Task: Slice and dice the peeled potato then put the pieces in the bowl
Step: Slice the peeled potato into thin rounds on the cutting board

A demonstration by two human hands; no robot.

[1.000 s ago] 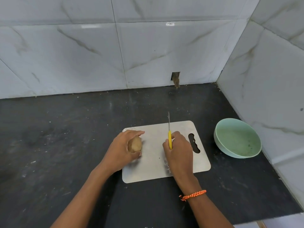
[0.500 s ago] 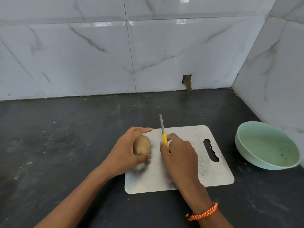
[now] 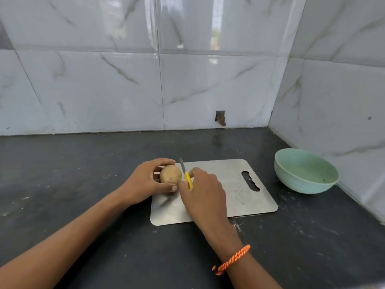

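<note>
Potato (image 3: 170, 174), still whole, held by left hand (image 3: 145, 182) at the board's (image 3: 239, 188) left edge, while right hand (image 3: 203, 190) gripping the knife (image 3: 186, 174) has moved beside it, seemingly touching, so slicing looks imminent; bowl (image 3: 305, 171) waits right

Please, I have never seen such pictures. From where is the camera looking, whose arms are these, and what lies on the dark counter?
No machine here: a person wears a camera on the head, so you look down along their own arms. The left hand holds a whole potato at the left edge of a metal cutting board. The right hand grips a knife with a yellow handle; its blade points away, just right of the potato. A light green bowl with no pieces in it stands on the counter to the right of the board. An orange bracelet is on the right wrist.
</note>
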